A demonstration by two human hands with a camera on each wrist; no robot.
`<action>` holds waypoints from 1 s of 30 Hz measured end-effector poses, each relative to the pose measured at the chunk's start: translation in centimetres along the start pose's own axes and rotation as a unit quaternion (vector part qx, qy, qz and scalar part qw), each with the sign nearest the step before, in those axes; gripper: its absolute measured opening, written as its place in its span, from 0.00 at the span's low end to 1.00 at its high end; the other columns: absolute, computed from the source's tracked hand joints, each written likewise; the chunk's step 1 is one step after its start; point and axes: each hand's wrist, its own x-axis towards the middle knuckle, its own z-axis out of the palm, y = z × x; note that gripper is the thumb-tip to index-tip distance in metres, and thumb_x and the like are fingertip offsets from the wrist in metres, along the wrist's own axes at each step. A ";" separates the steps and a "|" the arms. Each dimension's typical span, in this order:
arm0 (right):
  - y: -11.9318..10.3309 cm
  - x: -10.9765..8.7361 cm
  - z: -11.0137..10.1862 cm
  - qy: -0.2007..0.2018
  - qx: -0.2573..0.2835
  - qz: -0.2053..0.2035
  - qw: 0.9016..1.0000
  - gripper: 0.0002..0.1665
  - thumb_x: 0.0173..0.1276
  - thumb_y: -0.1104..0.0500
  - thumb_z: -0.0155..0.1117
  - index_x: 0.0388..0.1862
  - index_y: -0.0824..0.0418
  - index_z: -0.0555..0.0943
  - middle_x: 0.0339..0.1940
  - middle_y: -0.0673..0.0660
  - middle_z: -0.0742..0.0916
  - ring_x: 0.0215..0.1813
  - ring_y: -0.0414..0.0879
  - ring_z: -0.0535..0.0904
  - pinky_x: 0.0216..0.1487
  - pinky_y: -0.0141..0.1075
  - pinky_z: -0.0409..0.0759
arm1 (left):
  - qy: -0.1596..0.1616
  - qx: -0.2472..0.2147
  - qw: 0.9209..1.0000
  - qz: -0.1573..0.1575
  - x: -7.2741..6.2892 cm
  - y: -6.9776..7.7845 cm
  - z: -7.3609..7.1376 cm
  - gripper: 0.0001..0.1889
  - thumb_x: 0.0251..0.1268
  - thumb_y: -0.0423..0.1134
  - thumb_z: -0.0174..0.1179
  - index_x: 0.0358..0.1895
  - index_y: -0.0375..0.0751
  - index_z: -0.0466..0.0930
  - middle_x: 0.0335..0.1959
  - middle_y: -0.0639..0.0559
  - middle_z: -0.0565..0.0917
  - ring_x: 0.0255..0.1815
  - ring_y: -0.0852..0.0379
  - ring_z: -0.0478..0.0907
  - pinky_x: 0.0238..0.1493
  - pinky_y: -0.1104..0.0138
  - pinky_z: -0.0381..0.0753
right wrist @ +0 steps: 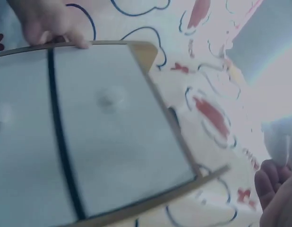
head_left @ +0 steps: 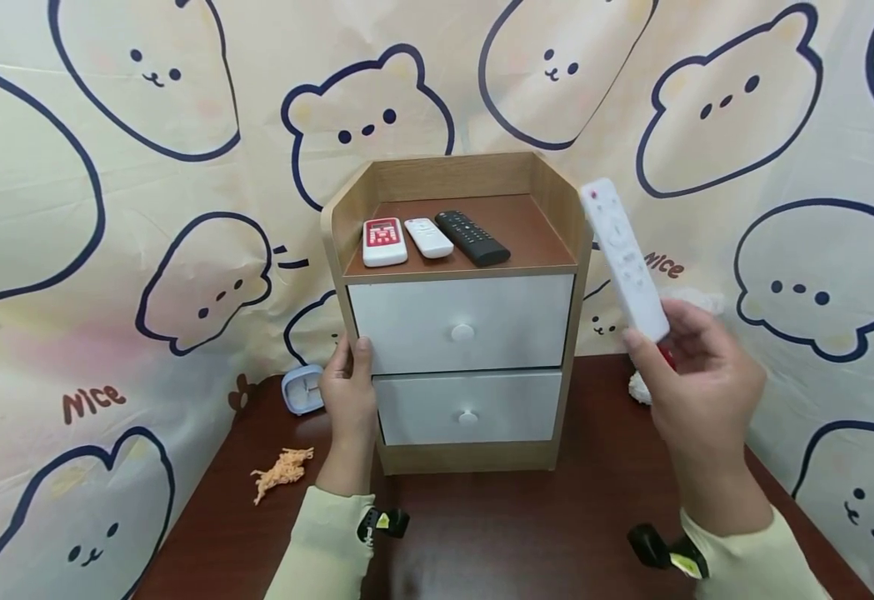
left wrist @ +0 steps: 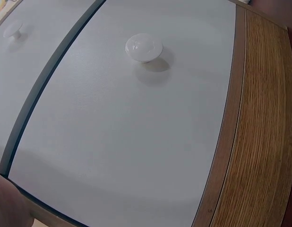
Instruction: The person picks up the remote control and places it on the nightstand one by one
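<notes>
A small wooden drawer cabinet (head_left: 470,460) with two white drawers stands upright on the table. My left hand (head_left: 350,400) grips its left side edge, thumb at the front; in the left wrist view, part of this hand (left wrist: 11,205) shows at the lower left, beside the lower drawer (left wrist: 122,127). My right hand (head_left: 706,383) pinches the lower end of a white remote control (head_left: 624,258), raised and tilted to the right of the cabinet. On the cabinet's top shelf lie a white remote with a red face (head_left: 384,242), a small white remote (head_left: 429,237) and a black remote (head_left: 472,238).
A pale blue clock (head_left: 303,390) stands left of the cabinet, behind my left hand. Nearer lies an orange, stringy bundle (head_left: 282,473). A white, fluffy thing (head_left: 639,389) is partly hidden behind my right hand. Cartoon-print cloth (head_left: 204,375) surrounds the dark table (head_left: 481,533).
</notes>
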 end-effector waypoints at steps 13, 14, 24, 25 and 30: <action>-2.1 5.3 7.9 -0.053 -0.187 -0.096 0.976 0.30 0.70 0.45 0.80 0.65 0.60 0.89 0.59 0.54 0.94 0.49 0.50 0.94 0.53 0.41 0.90 | 0.002 0.002 1.000 -0.009 0.1 -0.2 0.0 0.24 0.84 0.45 0.63 0.77 0.46 0.79 0.76 0.46 0.81 0.77 0.52 0.75 0.75 0.62 0.75; -1.9 5.6 8.3 -0.055 -0.203 -0.102 0.972 0.30 0.70 0.45 0.80 0.64 0.61 0.89 0.57 0.56 0.94 0.49 0.52 0.94 0.53 0.45 0.91 | 0.002 0.003 1.000 -0.009 0.1 -0.2 0.0 0.24 0.84 0.45 0.63 0.77 0.46 0.79 0.76 0.46 0.81 0.78 0.52 0.75 0.75 0.62 0.75; -0.8 6.5 11.3 -0.088 -0.337 -0.151 0.925 0.30 0.75 0.49 0.75 0.63 0.71 0.86 0.53 0.70 0.92 0.48 0.63 0.90 0.48 0.55 0.91 | -0.003 0.008 1.000 -0.011 0.0 -0.2 -0.1 0.25 0.84 0.46 0.63 0.77 0.45 0.78 0.77 0.47 0.80 0.80 0.52 0.73 0.79 0.56 0.72; -0.7 6.5 11.5 -0.091 -0.350 -0.160 0.918 0.30 0.75 0.49 0.75 0.62 0.72 0.86 0.52 0.71 0.92 0.47 0.63 0.90 0.47 0.55 0.91 | -0.003 0.008 1.000 -0.010 0.0 -0.2 -0.1 0.25 0.84 0.46 0.63 0.77 0.44 0.78 0.77 0.47 0.79 0.80 0.52 0.73 0.79 0.55 0.72; -0.5 6.5 11.9 -0.100 -0.411 -0.190 0.886 0.29 0.77 0.49 0.72 0.59 0.75 0.85 0.46 0.72 0.91 0.42 0.64 0.89 0.40 0.54 0.90 | -0.004 0.006 1.000 -0.003 0.1 -0.4 -0.1 0.25 0.84 0.45 0.63 0.77 0.45 0.78 0.77 0.47 0.80 0.79 0.52 0.74 0.78 0.58 0.73</action>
